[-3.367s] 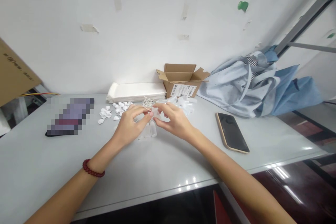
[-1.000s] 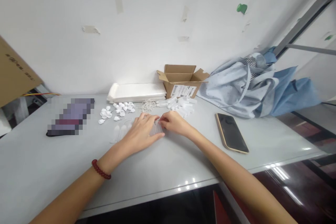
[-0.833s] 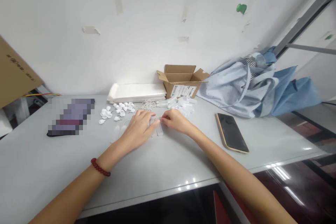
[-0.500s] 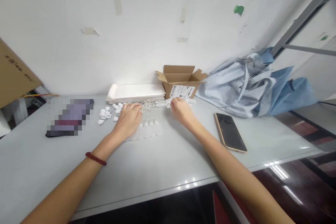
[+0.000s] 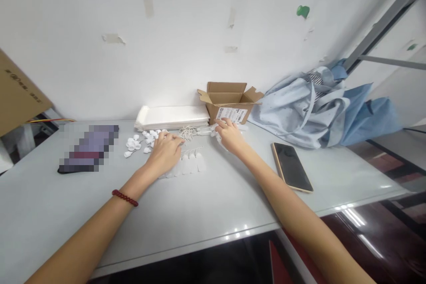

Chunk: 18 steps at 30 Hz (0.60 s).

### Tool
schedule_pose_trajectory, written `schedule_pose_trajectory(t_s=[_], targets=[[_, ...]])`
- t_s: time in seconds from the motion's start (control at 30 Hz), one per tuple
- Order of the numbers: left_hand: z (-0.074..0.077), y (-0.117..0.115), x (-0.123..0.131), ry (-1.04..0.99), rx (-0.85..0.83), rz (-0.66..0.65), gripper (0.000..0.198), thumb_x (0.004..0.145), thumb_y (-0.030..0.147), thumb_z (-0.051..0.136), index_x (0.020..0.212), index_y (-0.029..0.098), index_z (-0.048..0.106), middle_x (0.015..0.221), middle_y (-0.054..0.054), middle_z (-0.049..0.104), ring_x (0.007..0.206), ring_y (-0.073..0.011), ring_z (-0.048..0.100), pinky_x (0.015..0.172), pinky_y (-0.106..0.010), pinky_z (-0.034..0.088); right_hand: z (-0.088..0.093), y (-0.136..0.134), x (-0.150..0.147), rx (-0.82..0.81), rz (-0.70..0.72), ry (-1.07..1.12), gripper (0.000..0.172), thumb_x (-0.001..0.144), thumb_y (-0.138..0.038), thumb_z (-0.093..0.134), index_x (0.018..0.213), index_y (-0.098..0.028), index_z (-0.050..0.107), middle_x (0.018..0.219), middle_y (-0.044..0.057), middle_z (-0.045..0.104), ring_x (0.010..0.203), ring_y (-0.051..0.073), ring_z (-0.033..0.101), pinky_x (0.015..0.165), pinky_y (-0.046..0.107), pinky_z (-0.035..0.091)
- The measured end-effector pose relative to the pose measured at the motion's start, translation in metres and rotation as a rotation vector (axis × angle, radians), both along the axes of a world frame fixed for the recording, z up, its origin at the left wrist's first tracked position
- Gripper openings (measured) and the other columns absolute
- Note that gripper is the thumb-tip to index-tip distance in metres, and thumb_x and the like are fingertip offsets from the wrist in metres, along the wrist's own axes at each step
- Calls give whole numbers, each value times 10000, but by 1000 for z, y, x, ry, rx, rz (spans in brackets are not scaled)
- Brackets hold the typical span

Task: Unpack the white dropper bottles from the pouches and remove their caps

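Note:
My left hand (image 5: 165, 151) lies palm down on the grey table (image 5: 199, 204), fingertips at the edge of a scatter of small white caps (image 5: 138, 142). A row of small translucent bottles (image 5: 190, 167) lies just right of that hand. My right hand (image 5: 229, 136) reaches to the back, fingers on a pile of small clear bottles (image 5: 218, 129) in front of an open cardboard box (image 5: 229, 102). A tangle of thin white loops (image 5: 188, 132) lies between the hands. What either hand's fingers pinch is hidden. A dark red bead bracelet (image 5: 124, 197) is on my left wrist.
A flat stack of white bags (image 5: 173, 117) lies against the wall. A phone (image 5: 292, 167) lies face up on the right, with a blue fabric bag (image 5: 319, 106) behind it. A blurred dark object (image 5: 88, 148) is at the left, and a cardboard sheet (image 5: 16, 93) at far left.
Both hands left the bottle row in the middle. My right hand moved back to the bottle pile by the box; my left hand moved up-left toward the caps.

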<state>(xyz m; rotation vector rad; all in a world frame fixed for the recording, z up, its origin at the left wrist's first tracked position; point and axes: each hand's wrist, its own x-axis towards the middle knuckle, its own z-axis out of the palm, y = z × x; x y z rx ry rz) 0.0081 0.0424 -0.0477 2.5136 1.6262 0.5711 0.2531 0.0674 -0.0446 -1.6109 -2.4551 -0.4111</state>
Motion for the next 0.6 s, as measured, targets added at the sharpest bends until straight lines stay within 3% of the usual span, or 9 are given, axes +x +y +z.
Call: schedule_pose_trajectory(t_s=[0.2,0.37,0.6], targets=[[2,0,3,40,-40,-21,436,821,165,361,1125,142,674,1170,-113,641,1085,-335,422,927,-494,370,0,0,1,-19,45,-40,461,779,44,394,1118,-135,649,1416,98,471,1310,352,310,940,455,378],[5,0,2,38,-26,-32,405,808,147,365,1021,173,707,1139,-100,659,1062,-333,446,908,-506,390,-3,1,2,-25,46,-54,456,805,18,409,1166,-144,636,1418,112,463,1317,352,303,944,464,372],[12,-3,4,-219,3,-30,421,801,161,377,1062,189,706,1123,-71,686,1083,-299,495,924,-453,431,-5,4,-1,10,68,-128,379,816,-16,452,1104,-131,669,1434,109,445,1344,397,260,954,483,356]])
